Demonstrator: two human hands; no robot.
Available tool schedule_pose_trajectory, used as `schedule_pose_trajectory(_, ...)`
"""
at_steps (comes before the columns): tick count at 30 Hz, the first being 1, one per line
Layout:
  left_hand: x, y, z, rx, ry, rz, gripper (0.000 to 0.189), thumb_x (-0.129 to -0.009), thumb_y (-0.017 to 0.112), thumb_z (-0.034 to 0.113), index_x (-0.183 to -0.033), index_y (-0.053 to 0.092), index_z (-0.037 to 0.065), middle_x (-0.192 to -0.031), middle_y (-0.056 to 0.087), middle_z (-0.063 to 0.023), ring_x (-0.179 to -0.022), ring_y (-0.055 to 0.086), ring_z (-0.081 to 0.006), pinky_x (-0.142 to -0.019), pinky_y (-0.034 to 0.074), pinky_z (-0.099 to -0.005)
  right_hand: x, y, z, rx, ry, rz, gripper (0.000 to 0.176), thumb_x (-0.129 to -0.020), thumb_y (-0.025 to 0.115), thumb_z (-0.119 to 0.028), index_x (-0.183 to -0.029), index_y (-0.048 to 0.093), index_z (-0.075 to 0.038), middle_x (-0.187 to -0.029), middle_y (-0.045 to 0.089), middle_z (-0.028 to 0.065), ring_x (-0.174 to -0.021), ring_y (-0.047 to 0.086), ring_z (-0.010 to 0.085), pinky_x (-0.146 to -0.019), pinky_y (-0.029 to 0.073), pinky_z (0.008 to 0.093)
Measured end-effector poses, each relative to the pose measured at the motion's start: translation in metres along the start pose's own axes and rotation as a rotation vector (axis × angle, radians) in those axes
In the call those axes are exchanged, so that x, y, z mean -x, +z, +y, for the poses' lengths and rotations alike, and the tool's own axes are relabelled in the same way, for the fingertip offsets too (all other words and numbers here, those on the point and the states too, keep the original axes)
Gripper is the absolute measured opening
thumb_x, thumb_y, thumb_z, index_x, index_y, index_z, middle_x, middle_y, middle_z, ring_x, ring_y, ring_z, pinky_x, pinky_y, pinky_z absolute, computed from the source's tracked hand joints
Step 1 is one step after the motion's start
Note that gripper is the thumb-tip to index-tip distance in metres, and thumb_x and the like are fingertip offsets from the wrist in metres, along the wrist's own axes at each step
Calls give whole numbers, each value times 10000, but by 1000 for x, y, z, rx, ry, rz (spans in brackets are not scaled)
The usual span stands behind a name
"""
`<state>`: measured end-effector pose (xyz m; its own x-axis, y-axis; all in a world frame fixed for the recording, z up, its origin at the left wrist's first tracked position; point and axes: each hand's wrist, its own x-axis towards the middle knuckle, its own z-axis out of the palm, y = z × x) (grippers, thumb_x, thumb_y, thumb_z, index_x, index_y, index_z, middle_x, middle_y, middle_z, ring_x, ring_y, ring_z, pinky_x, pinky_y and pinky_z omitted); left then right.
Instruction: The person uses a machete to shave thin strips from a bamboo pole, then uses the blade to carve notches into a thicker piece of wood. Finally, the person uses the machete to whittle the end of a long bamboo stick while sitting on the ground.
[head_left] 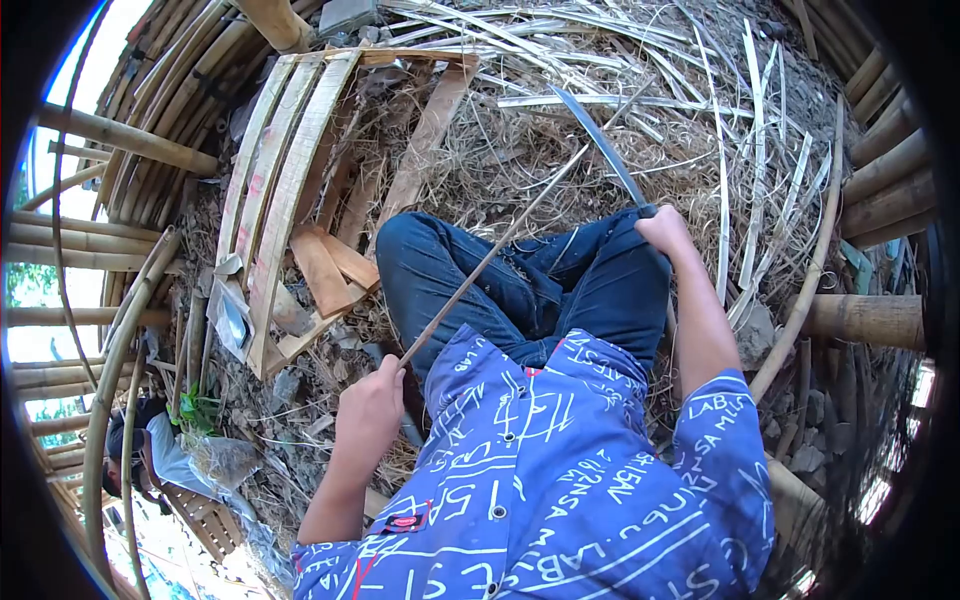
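Note:
My left hand [368, 408] is closed around the lower end of a thin brown bamboo strip [493, 252]. The strip slants up and to the right across my lap, ending in a paler tip. In my right hand [664, 232], beside my right knee, is the handle of a long knife [603, 146]. Its narrow blade points forward and to the left, and the strip's tip lies close to the blade's edge in this view. My crossed legs in blue jeans [520, 285] are below both.
Fibrous shavings [500, 140] cover the ground ahead, with long pale split strips [750, 150] beyond and to the right. A wooden slat crate [300, 170] lies at the left. Bamboo poles [130, 135] form the walls. At the far lower left another person [165, 455] is partly visible.

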<state>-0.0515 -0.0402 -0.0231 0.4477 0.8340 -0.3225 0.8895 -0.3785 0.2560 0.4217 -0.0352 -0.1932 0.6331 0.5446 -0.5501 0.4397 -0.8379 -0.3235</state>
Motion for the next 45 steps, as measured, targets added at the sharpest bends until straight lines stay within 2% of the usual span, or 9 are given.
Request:
schedule_pose_trajectory(2,-4,-1,-4,50,-5,-26,176,-990,484,190,-912,493,32,-656,585,-224,-643,597,-437,-572,456,-522,5,9,-8,-38,-47,34,374,-680,657,-269,-885,701,41,-871,693,264,-843,695,376,-774,537,416)
schedule_pose_trajectory(4,-8,-2,-6,89,-17,-56,183,-991,482,186,-914,491,20,-659,578,-241,-652,591,-449,-579,447,-528,29,16,-27,-104,-62,-33,315,-673,664,-244,-807,697,40,-844,690,267,-851,699,364,-774,537,414)
schedule_pose_trajectory(6,-13,-3,-3,313,-17,-156,203,-995,473,183,-924,494,-6,-675,566,-273,-675,578,-474,-595,424,-538,34,56,-21,-243,-284,-126,296,-681,658,-248,-798,703,20,-798,693,238,-814,701,346,-745,540,411)
schedule_pose_trajectory(8,-18,-1,-2,340,-55,-203,217,-994,471,184,-943,502,-25,-701,564,-290,-702,574,-484,-604,422,-520,89,57,-55,-137,-312,-208,285,-669,656,-252,-793,708,-1,-802,691,234,-804,692,371,-745,545,430)
schedule_pose_trajectory(10,-22,6,-5,406,-80,-269,234,-994,474,195,-952,509,-32,-720,569,-294,-721,577,-484,-615,436,-503,117,79,-67,-96,-437,-328,317,-646,661,-280,-812,713,-15,-824,683,257,-822,681,399,-766,546,453)
schedule_pose_trajectory(14,-23,9,-4,421,-125,-242,231,-991,480,198,-934,511,-23,-725,569,-283,-719,575,-479,-611,435,-493,163,82,-93,-85,-545,-473,308,-640,657,-252,-799,696,10,-864,678,276,-883,672,409,-826,528,461)
schedule_pose_trajectory(27,-18,10,-2,385,-128,-210,250,-992,491,214,-898,495,-17,-716,559,-284,-722,572,-479,-606,425,-497,145,74,-97,76,-581,-385,277,-615,673,-254,-757,701,-18,-806,691,218,-821,679,379,-776,540,440)
schedule_pose_trajectory(29,-17,14,-6,409,-112,-174,231,-994,493,184,-896,538,-20,-630,524,-149,-559,501,-229,-560,407,-377,144,74,-98,97,-594,-377,274,-613,667,-246,-761,702,-18,-802,691,218,-814,681,379,-765,540,441)
schedule_pose_trajectory(45,-18,19,-18,483,-107,-198,223,-985,500,181,-902,542,-22,-645,531,-152,-589,511,-221,-583,419,-366,133,74,-96,167,-641,-329,254,-608,659,-240,-750,709,-35,-774,690,206,-792,682,374,-746,545,445)
